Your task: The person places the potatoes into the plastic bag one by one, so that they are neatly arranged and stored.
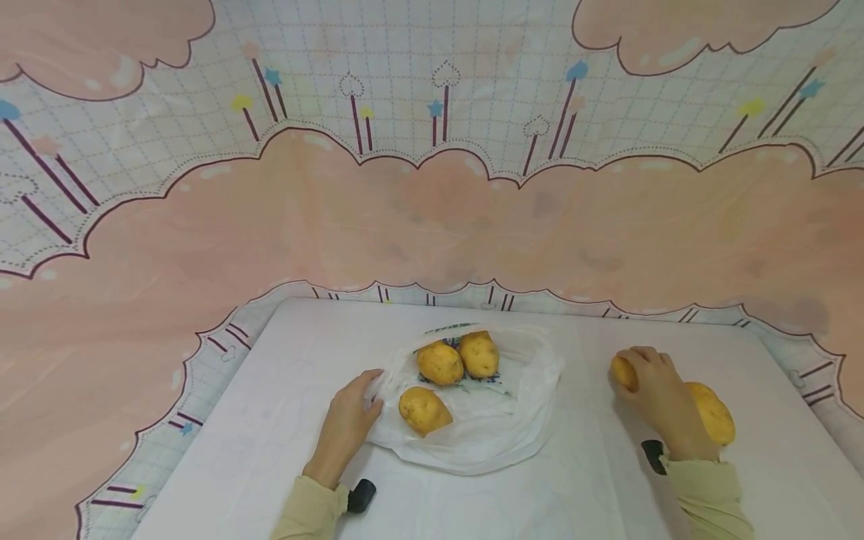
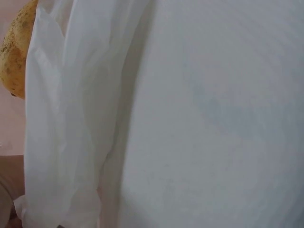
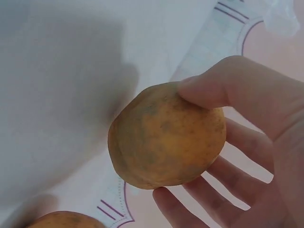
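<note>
A white table (image 1: 283, 390) bears a plastic bag (image 1: 520, 420); the left hand (image 1: 347, 427) pinches its edge, three potatoes (image 1: 424, 409) just beyond. The right hand (image 1: 664, 401) curls round a potato (image 3: 166, 135), another (image 1: 712, 412) beside its wrist.

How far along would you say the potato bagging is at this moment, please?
Three potatoes already lie on the opened white plastic bag. In hand: the left hand holds the bag's edge, while the right hand grips a fourth potato out on the white table. Left, by my reading: that one and another potato lying beside the right hand.
</note>
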`<state>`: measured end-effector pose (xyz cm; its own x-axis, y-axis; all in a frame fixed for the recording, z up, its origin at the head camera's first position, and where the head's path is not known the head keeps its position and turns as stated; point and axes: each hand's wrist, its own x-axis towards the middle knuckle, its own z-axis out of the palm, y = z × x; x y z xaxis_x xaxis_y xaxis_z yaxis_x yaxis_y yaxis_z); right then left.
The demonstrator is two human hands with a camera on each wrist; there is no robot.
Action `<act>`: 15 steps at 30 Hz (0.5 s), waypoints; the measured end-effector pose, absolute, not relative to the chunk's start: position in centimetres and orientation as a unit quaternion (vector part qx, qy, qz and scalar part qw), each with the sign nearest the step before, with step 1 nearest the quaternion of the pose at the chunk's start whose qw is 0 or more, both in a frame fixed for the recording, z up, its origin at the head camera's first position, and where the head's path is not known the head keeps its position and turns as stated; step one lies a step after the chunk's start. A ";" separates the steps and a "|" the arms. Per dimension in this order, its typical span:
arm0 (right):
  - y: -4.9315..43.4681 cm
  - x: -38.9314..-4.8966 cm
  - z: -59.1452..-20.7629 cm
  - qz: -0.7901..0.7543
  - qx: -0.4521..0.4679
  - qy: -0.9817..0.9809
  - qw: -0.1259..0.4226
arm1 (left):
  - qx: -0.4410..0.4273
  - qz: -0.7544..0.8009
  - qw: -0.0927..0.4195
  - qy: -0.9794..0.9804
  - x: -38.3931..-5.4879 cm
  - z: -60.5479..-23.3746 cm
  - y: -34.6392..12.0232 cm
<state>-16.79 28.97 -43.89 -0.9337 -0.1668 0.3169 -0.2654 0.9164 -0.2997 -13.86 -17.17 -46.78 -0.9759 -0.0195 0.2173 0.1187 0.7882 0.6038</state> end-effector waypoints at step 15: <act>26.4 -16.7 -41.6 0.205 0.109 -0.964 0.126 | -0.033 -0.313 0.115 -0.942 -13.9 -46.9 -17.0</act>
<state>-16.74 26.35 -41.56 -0.9444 -0.1586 0.2880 -0.2621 0.8920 -0.3682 -13.85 -17.00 -46.88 -0.9714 -0.0100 0.2372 0.1337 0.8023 0.5817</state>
